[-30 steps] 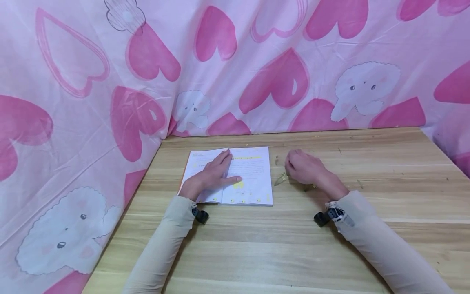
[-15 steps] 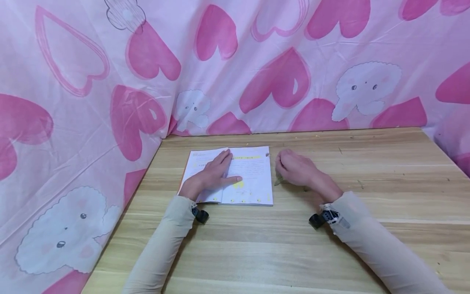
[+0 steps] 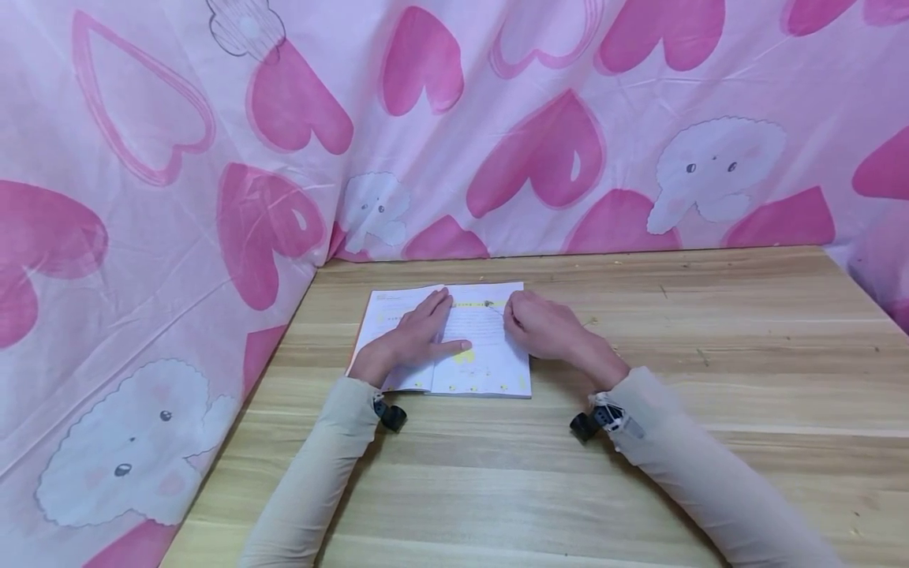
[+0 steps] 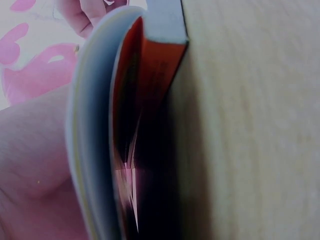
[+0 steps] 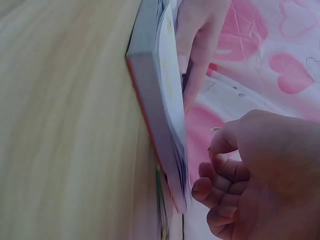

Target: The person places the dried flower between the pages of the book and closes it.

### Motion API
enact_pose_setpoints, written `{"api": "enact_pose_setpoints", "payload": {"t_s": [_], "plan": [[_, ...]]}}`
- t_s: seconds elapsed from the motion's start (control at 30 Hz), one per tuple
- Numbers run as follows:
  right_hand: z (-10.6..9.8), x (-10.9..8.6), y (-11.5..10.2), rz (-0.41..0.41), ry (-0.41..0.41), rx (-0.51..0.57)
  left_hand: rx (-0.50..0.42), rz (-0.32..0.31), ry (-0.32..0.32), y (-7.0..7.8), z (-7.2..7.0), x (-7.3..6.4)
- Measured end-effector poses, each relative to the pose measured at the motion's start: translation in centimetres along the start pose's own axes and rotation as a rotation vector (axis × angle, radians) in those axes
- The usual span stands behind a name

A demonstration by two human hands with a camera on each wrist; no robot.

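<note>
An open book (image 3: 483, 371) with white pages and yellow print lies on the wooden table. Across its left page and the fold, my left hand (image 3: 408, 335) rests flat, fingers straight and thumb out over the right page. My right hand (image 3: 543, 327) is over the book's right edge, fingers curled. Between thumb and forefinger it pinches a small dried sprig (image 3: 488, 304), whose thin stem and dark tip show above the right page. In the right wrist view the pinching fingers (image 5: 225, 142) stand off the page, and the thick page block (image 5: 155, 100) shows.
Green stems (image 5: 161, 200) lie on the table beside the book in the right wrist view. Plant bits (image 3: 703, 356) are scattered over the right side of the wooden table (image 3: 483, 473). A pink heart-patterned cloth (image 3: 533, 158) hangs behind and at the left.
My right hand has moved left from the table to over the book's right page, carrying the pinched sprig. The left hand stays on the book.
</note>
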State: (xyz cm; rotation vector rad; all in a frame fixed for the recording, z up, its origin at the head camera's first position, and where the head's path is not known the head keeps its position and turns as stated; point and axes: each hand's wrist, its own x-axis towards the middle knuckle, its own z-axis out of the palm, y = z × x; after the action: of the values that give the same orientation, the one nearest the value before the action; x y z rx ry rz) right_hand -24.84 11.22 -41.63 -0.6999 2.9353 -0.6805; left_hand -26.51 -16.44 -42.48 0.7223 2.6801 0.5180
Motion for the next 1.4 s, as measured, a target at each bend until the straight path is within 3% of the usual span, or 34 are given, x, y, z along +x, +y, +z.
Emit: {"api": "enact_pose_setpoints", "payload": {"t_s": [0.4, 1.07, 1.23, 1.4], "plan": [[0.8, 0.7, -0.4, 0.033, -0.083, 0.002, 0.0, -0.008, -0.011, 0.0, 0.0, 0.0], [0.7, 1.2, 0.3, 0.105, -0.061, 0.096, -0.003, -0.002, -0.001, -0.1, -0.1, 0.1], [0.4, 1.2, 1.0, 0.071, -0.049, 0.113, -0.012, -0.006, -0.005, 0.0, -0.2, 0.0], [0.4, 1.3, 1.1, -0.048, -0.07, 0.145, -0.008, -0.011, -0.01, 0.0, -0.1, 0.1]]}}
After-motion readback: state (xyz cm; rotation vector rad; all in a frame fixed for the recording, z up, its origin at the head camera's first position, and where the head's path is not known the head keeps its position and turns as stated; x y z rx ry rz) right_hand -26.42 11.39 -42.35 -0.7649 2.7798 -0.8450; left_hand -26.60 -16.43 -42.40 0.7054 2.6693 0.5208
